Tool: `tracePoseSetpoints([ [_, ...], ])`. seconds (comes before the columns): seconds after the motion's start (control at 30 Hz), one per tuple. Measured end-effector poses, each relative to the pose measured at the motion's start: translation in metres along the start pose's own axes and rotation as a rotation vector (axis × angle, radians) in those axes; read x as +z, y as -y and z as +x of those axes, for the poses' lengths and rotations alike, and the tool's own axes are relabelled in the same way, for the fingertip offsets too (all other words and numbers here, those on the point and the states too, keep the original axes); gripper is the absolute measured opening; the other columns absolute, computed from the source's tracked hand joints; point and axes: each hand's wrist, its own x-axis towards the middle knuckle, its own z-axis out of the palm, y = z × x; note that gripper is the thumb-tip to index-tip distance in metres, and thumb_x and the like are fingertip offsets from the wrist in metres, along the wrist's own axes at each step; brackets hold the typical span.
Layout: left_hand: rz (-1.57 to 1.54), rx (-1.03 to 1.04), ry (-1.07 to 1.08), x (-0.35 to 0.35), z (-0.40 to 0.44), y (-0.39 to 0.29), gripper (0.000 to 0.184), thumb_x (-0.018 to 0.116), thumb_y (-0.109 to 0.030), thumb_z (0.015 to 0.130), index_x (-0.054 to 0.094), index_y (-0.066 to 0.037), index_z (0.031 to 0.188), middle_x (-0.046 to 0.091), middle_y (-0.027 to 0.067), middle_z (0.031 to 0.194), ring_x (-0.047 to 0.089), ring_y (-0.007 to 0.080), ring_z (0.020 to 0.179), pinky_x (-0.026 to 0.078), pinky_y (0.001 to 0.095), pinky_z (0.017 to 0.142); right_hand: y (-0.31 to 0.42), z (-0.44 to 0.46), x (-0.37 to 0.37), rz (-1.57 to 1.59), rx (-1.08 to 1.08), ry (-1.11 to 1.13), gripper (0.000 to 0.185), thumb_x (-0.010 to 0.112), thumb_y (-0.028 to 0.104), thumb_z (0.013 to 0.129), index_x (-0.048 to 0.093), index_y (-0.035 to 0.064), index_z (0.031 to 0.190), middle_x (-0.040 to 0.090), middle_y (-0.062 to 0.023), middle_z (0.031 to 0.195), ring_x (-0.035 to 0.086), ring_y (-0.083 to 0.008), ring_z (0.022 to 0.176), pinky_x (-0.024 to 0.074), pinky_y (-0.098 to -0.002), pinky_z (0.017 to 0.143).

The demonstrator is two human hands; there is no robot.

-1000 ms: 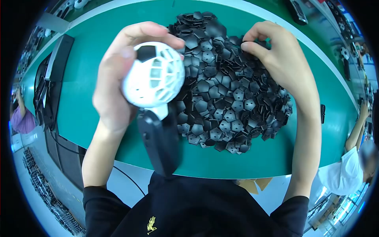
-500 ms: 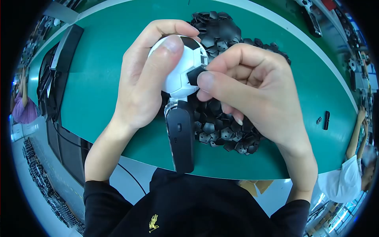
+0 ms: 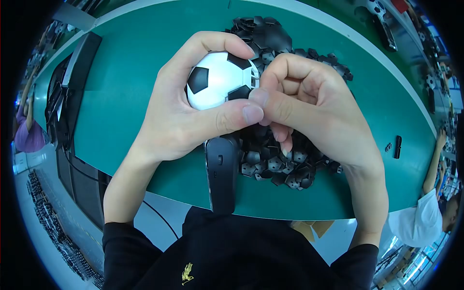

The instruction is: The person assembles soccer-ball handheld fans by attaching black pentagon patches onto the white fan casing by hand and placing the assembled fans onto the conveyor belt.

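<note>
A white ball with black pentagon patches [image 3: 217, 79] sits on top of a black handle [image 3: 221, 174]. Around its left side and top wraps my left hand [image 3: 188, 111], its thumb pressing near a lower black patch. My right hand [image 3: 304, 106] is closed in a pinch at the ball's lower right, by the same patch; what its fingertips hold, if anything, is hidden. Slots show on the ball's right side. Behind and below my right hand lies a pile of black pentagon pieces [image 3: 275, 166].
A black and grey device [image 3: 77, 67] stands on the green table [image 3: 121, 106] at the left. Small black parts [image 3: 398, 147] lie at the right. One person in purple [image 3: 29, 133] is at the far left, another in white [image 3: 418, 220] at the far right.
My right hand came from the pile to the ball with a black piece. The ball and handle turned and moved right. My left thumb dropped from the ball's face to its lower right.
</note>
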Motion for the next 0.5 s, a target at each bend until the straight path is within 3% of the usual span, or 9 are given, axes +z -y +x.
tracePoseSetpoints([
  [0.23,0.013,-0.021,0.024,-0.002,-0.002,0.001,0.058,0.071,-0.031,0.067,0.045,-0.003,0.111,0.048,0.0134,0.112,0.051,0.0201,0.099,0.042,0.0303,0.086,0.009,-0.002,-0.01,0.054,-0.131,-0.105,0.011,0.053,0.014,0.086,0.055,0.004,0.083,0.056,-0.0028,0.069,0.052,-0.0058,0.054,0.043,-0.0184,0.046],
  [0.33,0.053,0.04,0.006,-0.003,-0.004,0.0,0.056,0.067,-0.032,0.071,0.043,-0.003,0.113,0.047,0.015,0.115,0.051,0.0222,0.101,0.042,0.0311,0.086,-0.001,0.002,-0.005,-0.034,-0.332,-0.239,0.024,0.055,0.018,0.085,0.052,0.0026,0.102,0.057,-0.0055,0.077,0.055,-0.0071,0.065,0.0446,-0.0191,0.052],
  [0.37,-0.052,0.058,-0.144,-0.004,-0.003,0.0,0.051,0.064,-0.027,0.074,0.043,-0.003,0.114,0.05,0.0142,0.112,0.053,0.0202,0.096,0.044,0.0291,0.082,-0.003,0.001,0.002,-0.05,-0.336,-0.254,0.024,0.055,0.018,0.085,0.052,0.0026,0.102,0.057,-0.0055,0.077,0.055,-0.0071,0.065,0.0446,-0.0191,0.052],
  [0.43,-0.289,0.094,-0.425,-0.003,0.003,0.001,0.041,0.058,-0.017,0.079,0.044,-0.002,0.115,0.055,0.0127,0.106,0.057,0.0162,0.087,0.047,0.0252,0.073,-0.013,-0.006,0.02,-0.029,-0.283,-0.165,0.043,0.057,0.022,0.083,0.04,0.002,0.117,0.056,-0.007,0.083,0.054,-0.0081,0.071,0.0449,-0.0199,0.055],
  [0.47,-0.314,0.116,-0.404,-0.004,0.006,0.002,0.041,0.058,-0.017,0.079,0.044,-0.002,0.115,0.055,0.0127,0.106,0.057,0.0162,0.087,0.047,0.0252,0.073,-0.019,-0.01,0.029,-0.033,-0.268,-0.147,0.05,0.057,0.023,0.082,0.036,0.0018,0.122,0.056,-0.0076,0.086,0.054,-0.0085,0.073,0.045,-0.0202,0.056],
  [0.5,-0.337,0.098,-0.44,-0.007,0.008,0.003,0.045,0.055,-0.021,0.081,0.04,-0.002,0.119,0.049,0.0156,0.113,0.053,0.0207,0.097,0.044,0.0302,0.08,-0.024,-0.009,0.035,-0.132,-0.354,-0.05,0.059,0.059,0.027,0.08,0.031,-0.0002,0.124,0.055,-0.0116,0.086,0.055,-0.0105,0.067,0.0453,-0.0209,0.056],
])
